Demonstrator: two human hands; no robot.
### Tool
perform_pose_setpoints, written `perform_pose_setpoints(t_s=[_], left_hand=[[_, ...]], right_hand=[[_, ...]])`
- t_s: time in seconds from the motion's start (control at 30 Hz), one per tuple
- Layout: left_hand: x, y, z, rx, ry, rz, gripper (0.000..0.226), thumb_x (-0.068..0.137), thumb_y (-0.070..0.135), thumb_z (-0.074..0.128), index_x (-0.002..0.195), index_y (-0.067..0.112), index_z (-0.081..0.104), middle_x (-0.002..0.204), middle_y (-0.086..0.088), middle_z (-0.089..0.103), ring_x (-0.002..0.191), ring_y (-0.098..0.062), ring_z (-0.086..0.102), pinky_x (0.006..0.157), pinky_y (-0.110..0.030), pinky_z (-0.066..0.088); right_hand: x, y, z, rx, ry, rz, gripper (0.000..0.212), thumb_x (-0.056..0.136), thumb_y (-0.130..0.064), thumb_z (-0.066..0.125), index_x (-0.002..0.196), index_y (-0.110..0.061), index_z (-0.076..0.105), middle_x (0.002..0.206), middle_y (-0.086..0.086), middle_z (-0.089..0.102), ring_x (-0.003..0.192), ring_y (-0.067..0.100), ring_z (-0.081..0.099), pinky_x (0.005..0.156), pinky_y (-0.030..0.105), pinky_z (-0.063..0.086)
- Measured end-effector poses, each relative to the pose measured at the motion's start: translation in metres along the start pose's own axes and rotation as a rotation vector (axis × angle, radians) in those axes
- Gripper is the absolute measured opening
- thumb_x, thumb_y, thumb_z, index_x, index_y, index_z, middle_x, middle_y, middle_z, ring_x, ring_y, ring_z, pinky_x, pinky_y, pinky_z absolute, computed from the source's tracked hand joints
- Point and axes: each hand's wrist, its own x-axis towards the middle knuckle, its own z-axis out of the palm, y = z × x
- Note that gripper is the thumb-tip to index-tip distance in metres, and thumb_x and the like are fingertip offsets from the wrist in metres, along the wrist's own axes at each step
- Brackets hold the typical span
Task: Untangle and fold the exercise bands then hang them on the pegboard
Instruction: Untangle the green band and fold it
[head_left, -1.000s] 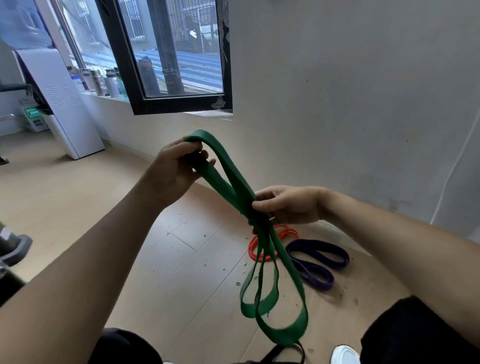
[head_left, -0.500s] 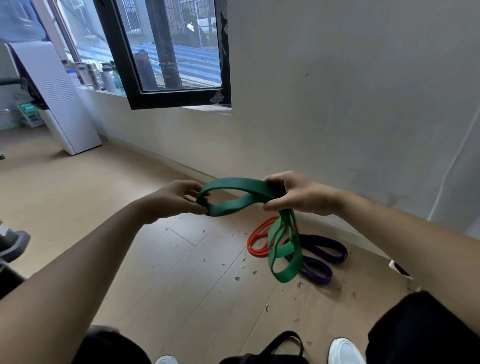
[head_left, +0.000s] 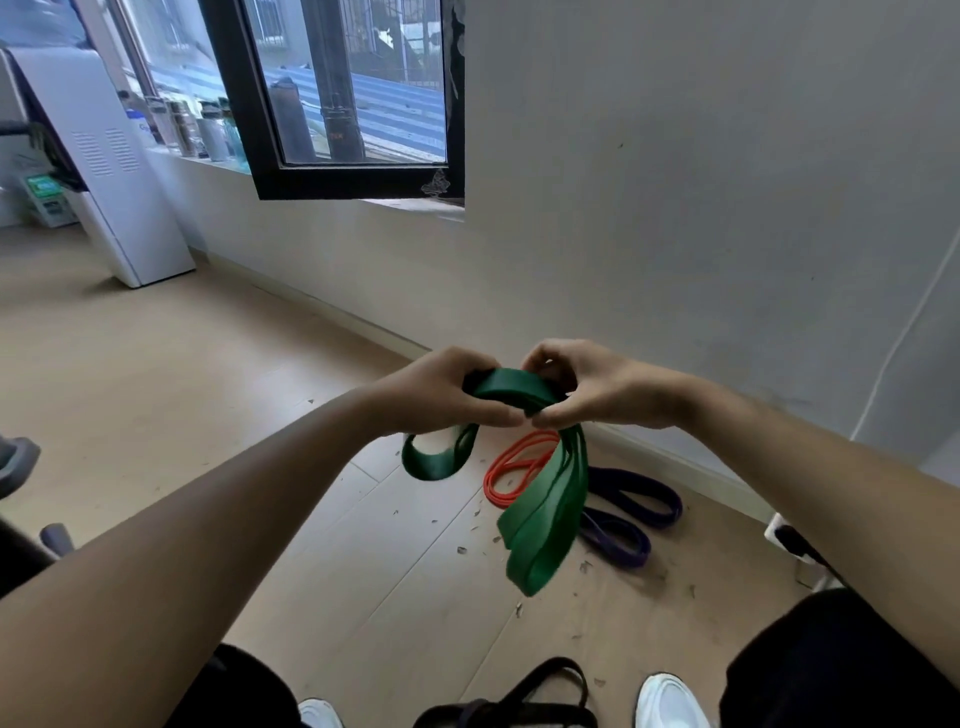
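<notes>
Both hands are raised in front of the person, close together, thumbs almost touching. The left hand grips the green band with curled fingers over the top of its folded bundle. The right hand pinches the same bundle from the other side, fingers curled over it and thumb beneath. Between the hands the band arches in a short hump. A small loop hangs below the left hand; a longer stack of several layers hangs below the right hand, slanting down toward the near side, clear of the floor.

On the floor beyond, near the wall, lies an orange band, partly hidden behind the green one. A purple band lies just to its right, coiled loosely. A black band lies at the near edge between two white shoes. Small scraps of debris dot the boards. At far left stands a white appliance below a window, with bottles on the sill.
</notes>
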Motion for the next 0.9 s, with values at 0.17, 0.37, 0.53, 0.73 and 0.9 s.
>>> perform_pose_setpoints(t_s=[0.17,0.37,0.53,0.73,0.9], left_hand=[[-0.003,0.013,-0.001,-0.128,0.066,0.080,0.026,0.088,0.026,0.074,0.100,0.004,0.070,0.076,-0.005,0.066,0.070,-0.015,0.062,0.066,-0.025,0.048],[-0.009,0.012,-0.016,-0.164,0.194,0.133,0.037,0.082,0.034,0.074,0.098,0.000,0.070,0.068,-0.004,0.055,0.060,-0.015,0.046,0.056,-0.018,0.037],[-0.009,0.011,-0.028,-0.018,0.180,0.113,0.017,0.085,0.022,0.078,0.092,0.008,0.072,0.061,0.005,0.058,0.053,-0.007,0.048,0.052,-0.015,0.037],[-0.009,0.012,-0.027,0.065,0.145,0.068,0.025,0.084,0.027,0.079,0.094,0.005,0.074,0.072,-0.016,0.065,0.056,-0.014,0.050,0.051,-0.018,0.037],[-0.009,0.016,-0.025,-0.049,0.189,0.079,0.029,0.083,0.029,0.079,0.091,0.002,0.073,0.066,-0.015,0.054,0.056,-0.014,0.045,0.052,-0.017,0.034]], right_hand=[[-0.001,0.011,0.004,0.024,-0.107,0.003,0.037,0.084,-0.001,0.077,0.119,-0.003,0.063,0.107,0.013,0.071,0.100,0.024,0.071,0.087,0.033,0.057],[0.001,0.012,0.003,0.102,-0.035,-0.021,0.044,0.091,-0.011,0.073,0.134,-0.014,0.061,0.125,0.011,0.070,0.117,0.023,0.067,0.102,0.039,0.055],[-0.002,0.001,-0.011,-0.113,0.081,-0.086,0.029,0.089,-0.018,0.076,0.118,-0.017,0.070,0.110,0.002,0.073,0.106,0.016,0.069,0.098,0.040,0.055],[-0.002,-0.004,-0.017,-0.236,0.177,-0.106,0.023,0.084,-0.007,0.075,0.106,-0.014,0.072,0.094,0.009,0.073,0.088,0.023,0.070,0.080,0.036,0.059],[0.000,0.000,-0.016,-0.165,0.157,-0.091,0.027,0.083,-0.017,0.083,0.107,-0.017,0.070,0.092,0.007,0.071,0.083,0.017,0.070,0.079,0.033,0.059]])
